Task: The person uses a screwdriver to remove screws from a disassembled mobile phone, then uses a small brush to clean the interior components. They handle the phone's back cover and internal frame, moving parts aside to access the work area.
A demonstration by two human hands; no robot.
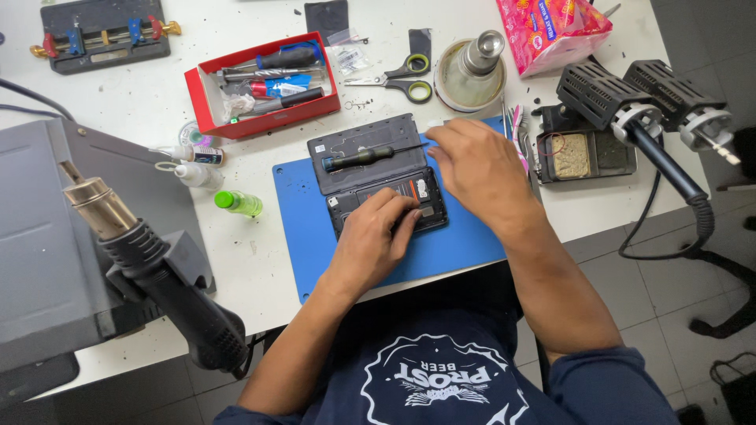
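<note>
Blue mat point(465, 244) | opened phone point(429, 206) under left hand point(374, 240) | right hand point(476, 169) just beside

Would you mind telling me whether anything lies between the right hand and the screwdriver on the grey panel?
Nothing visible does: the right hand sits just right of the screwdriver, its fingers at the thin tip.
</note>
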